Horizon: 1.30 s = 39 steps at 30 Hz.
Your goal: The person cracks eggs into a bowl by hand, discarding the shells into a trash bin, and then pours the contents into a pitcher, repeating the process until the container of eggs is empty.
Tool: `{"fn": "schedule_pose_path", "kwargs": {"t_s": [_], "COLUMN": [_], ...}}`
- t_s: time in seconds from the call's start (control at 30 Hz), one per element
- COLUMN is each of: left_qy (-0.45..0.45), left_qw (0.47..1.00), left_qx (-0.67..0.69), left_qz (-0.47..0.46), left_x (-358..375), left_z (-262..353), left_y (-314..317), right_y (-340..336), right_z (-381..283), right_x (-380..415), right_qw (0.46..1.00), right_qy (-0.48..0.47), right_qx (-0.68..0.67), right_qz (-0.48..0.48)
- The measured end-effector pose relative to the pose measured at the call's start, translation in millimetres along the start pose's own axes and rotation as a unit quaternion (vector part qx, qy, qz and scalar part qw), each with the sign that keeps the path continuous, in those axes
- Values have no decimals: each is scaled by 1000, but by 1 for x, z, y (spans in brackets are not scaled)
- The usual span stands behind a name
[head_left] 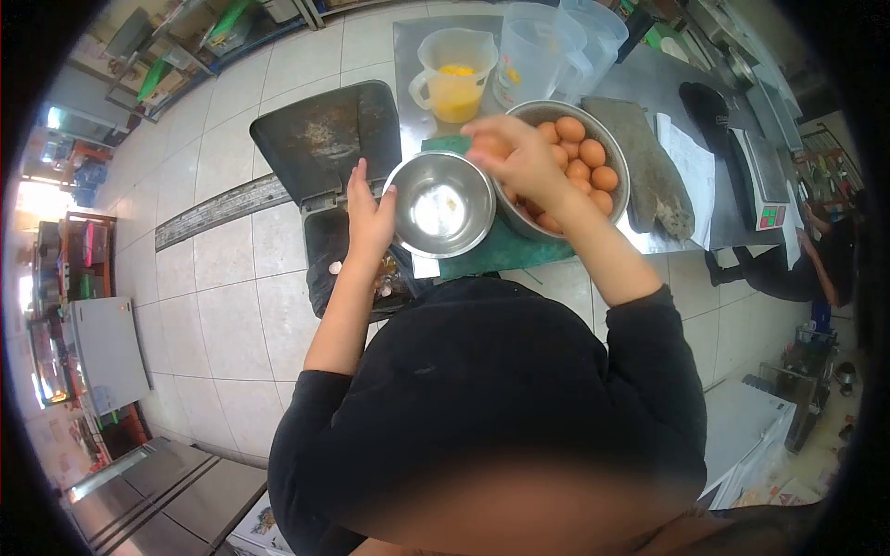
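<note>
My right hand [528, 162] is closed around a brown egg [491, 145], just above the right rim of a small metal bowl [408, 169]. The bowl's shiny inside holds at most a trace of liquid. At its left rim is my left hand [369, 221], fingers stretched and thumb by the edge; whether it bears on the bowl I cannot tell. A larger metal bowl [623, 157] full of brown eggs [569, 129] stands to the right, partly hidden by my right forearm. Behind the small bowl, a clear plastic jug [473, 54] contains yellow egg [454, 88].
Below my left arm, an open black bin [326, 243] with its lid [329, 130] raised holds eggshells. Large clear jugs [538, 56], a grey cloth [630, 148], papers [691, 176] and a scale [765, 176] occupy the steel table [417, 42]. Another person [797, 264] is at the right.
</note>
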<state>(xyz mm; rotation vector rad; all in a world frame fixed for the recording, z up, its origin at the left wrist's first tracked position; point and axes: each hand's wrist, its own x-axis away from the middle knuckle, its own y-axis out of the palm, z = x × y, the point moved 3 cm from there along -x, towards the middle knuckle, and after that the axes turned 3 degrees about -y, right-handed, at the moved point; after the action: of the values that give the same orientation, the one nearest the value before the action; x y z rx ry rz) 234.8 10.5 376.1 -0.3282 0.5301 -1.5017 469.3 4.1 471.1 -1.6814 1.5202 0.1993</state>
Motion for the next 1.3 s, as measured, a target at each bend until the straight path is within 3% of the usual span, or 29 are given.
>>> {"fn": "schedule_pose_path", "kwargs": {"t_s": [0.03, 0.07, 0.1, 0.17, 0.23, 0.27, 0.3, 0.33, 0.37, 0.43, 0.47, 0.5, 0.57, 0.6, 0.7, 0.77, 1.07, 1.23, 1.3], "left_qy": [24, 49, 49, 133, 175, 172, 169, 171, 171, 120, 109, 109, 71, 70, 70, -1, -49, -48, -35], "left_qw": [1000, 998, 998, 990, 983, 980, 973, 973, 974, 958, 957, 958, 970, 970, 977, 961, 938, 947, 951], "left_qx": [-7, -14, -14, -21, -49, -25, -2, 11, 9, 24, 37, 36, 32, 31, -18, -104, -61, -106, -115], "left_qz": [14, 29, 32, -42, -35, -96, -156, -153, -150, -259, -266, -264, -232, -231, -201, -255, -336, -298, -286], "left_x": [2, 2, 2, 1, 0, -1, 0, 4, 3, -1, -1, -1, -3, -3, -3, -3, 5, 6, 5], "left_z": [8, 15, 20, 37, 55, 66, 79, 100, 99, 92, 90, 88, 78, 73, 65, 65, 54, 62, 56], "left_y": [-3, -5, -8, -8, -5, -2, 0, -4, -2, 8, 8, 7, 7, 10, 14, 18, 23, 24, 26], "right_y": [0, 7, 13, 12, 13, 13, 16, 23, 28, 40, 42, 45, 45, 43, 52, 58, 68, 65, 65], "right_z": [5, 14, 18, 20, 16, 11, 13, 12, 8, 2, 10, 9, 8, -3, 8, 15, 27, 25, 28], "right_x": [2, 6, 10, 6, -5, -9, -13, -5, -5, -1, -1, 1, 1, -3, 0, 2, 5, -3, -3], "right_qw": [1000, 978, 913, 941, 984, 984, 948, 791, 792, 721, 687, 687, 801, 842, 871, 869, 867, 881, 936], "right_qy": [-2, -29, -55, -13, -93, -95, 199, 469, 466, 493, 488, 486, 468, 415, 384, 391, 399, 355, 196], "right_qx": [-1, 124, 244, 182, 51, 50, -139, -308, -309, -384, -421, -421, -309, -306, -245, -227, -149, -97, -5], "right_qz": [0, -165, -323, -285, -141, -145, -207, -242, -245, -299, -335, -337, -209, -157, -185, -202, -259, -297, -292]}}
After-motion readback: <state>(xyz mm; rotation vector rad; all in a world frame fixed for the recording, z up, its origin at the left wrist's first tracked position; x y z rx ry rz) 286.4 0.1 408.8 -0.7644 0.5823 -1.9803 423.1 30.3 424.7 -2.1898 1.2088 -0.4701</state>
